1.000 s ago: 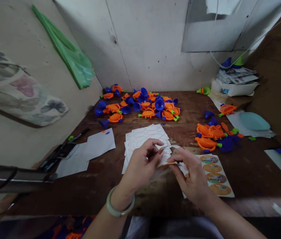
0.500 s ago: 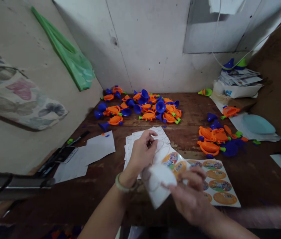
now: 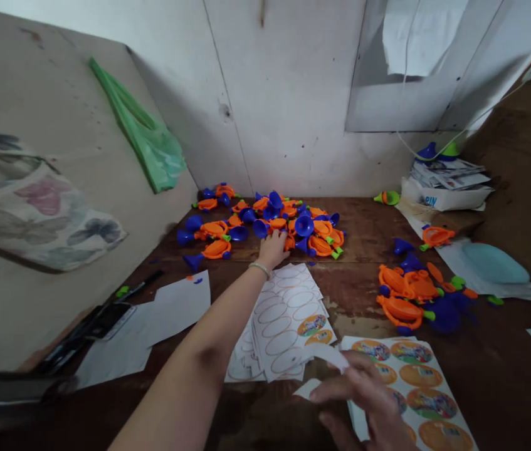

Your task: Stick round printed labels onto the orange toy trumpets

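Note:
My left hand reaches to the front of a pile of orange and blue toy trumpets. Its fingers curl round one orange toy trumpet, mostly hidden by the hand. Near the front edge, my right hand has two peeled stickers at its fingertips, their white backs showing. Between the hands lies a stack of used sticker sheets with empty oval outlines; two printed ovals remain on the top sheet. Beside and partly beneath my right hand are full sticker sheets with orange oval labels.
More orange toy trumpets and loose blue horn parts lie at the right. A pale blue dish sits on papers beyond them. White papers and a dark object with a phone-like face lie left. A green bag hangs on the wall.
My left hand has let go of the sticker sheet and moved forward to the trumpet pile. The sheet now lies on the stack. My right hand has drawn back slightly with the stickers.

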The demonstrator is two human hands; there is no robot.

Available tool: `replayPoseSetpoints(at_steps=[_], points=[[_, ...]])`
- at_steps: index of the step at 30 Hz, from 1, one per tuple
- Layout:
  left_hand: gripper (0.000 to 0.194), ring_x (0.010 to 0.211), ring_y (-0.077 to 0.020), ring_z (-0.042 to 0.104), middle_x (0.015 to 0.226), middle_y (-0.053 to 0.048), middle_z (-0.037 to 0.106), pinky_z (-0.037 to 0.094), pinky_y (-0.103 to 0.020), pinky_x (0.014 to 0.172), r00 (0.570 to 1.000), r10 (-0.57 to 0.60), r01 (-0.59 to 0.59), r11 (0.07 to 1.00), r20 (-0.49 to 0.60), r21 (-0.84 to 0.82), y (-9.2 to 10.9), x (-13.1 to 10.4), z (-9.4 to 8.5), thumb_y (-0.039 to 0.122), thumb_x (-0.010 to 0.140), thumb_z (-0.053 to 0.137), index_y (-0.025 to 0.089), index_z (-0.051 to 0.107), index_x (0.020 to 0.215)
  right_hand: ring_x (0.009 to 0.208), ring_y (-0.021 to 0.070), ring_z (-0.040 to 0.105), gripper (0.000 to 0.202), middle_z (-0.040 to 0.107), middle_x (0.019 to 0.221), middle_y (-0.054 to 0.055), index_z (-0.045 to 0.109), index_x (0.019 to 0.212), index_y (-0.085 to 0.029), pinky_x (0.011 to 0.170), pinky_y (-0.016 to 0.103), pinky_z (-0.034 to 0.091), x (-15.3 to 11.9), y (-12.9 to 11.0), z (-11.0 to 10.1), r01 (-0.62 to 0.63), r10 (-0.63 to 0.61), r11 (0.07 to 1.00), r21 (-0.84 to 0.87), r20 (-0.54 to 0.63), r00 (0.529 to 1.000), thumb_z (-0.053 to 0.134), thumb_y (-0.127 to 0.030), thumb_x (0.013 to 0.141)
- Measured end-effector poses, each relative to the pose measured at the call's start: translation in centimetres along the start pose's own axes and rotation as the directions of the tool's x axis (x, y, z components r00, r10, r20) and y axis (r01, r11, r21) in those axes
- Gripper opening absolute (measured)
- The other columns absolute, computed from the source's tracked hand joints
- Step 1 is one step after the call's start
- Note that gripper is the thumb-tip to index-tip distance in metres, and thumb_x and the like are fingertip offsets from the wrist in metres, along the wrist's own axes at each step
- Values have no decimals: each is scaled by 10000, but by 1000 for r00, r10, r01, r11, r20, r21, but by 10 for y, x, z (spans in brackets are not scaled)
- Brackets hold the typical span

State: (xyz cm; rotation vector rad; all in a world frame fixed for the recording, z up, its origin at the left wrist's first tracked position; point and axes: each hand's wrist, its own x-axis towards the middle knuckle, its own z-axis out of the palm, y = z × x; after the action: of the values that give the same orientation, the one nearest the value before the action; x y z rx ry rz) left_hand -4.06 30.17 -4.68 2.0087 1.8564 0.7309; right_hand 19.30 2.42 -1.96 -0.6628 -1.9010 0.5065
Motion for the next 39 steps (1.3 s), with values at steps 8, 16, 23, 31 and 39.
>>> replayPoseSetpoints(at_steps=[8,16,23,31,39], points=[[461,1172,-345,744,1214,-150,778,608,-559,1065,956,286,-289,889,-61,-355,-6,-114,-43,615,960,761,203,780,1166,1250,227,732,626,759,1300,32,572,1552,-437,1112,457,597,32,2,-15,-281,484,857,432,-486,728,782,-240,996],[390,1511,-350,595,1652,-39,606,538,-524,1207,989,112,-102,37,-97,-994,68,-273,-9,534,1005,737,470,749,1390,828,134,732,585,698,862,-40,765,1359,-457,797,257,672,65,-32,10,-267,657,228,936,55,752,977,-335,828],[636,1624,-395,459,1771,-39,480,458,-595,1290,998,-70,-21,-217,-6,-976,99,-285,-13,481,909,865,466,661,1511,755,82,676,636,697,903,-76,664,1395,-480,716,171,634,59,-40,22,-319,672,355,879,-3,741,924,-213,880],[538,1477,-334,642,1643,-59,629,550,-524,1218,974,-118,-196,6,-196,-981,97,-280,-10,372,901,903,422,702,1397,834,103,705,818,694,1022,-67,471,1511,-497,721,193,648,52,-35,23,-319,546,756,571,-283,789,819,-82,897],[563,1498,-377,619,1651,-90,597,513,-599,1246,955,-5,-289,200,-296,-936,100,-279,-19,429,890,913,382,649,1385,875,134,695,796,667,1004,-52,433,1540,-461,751,249,652,50,-35,31,-331,549,768,548,-297,781,804,-125,921]])
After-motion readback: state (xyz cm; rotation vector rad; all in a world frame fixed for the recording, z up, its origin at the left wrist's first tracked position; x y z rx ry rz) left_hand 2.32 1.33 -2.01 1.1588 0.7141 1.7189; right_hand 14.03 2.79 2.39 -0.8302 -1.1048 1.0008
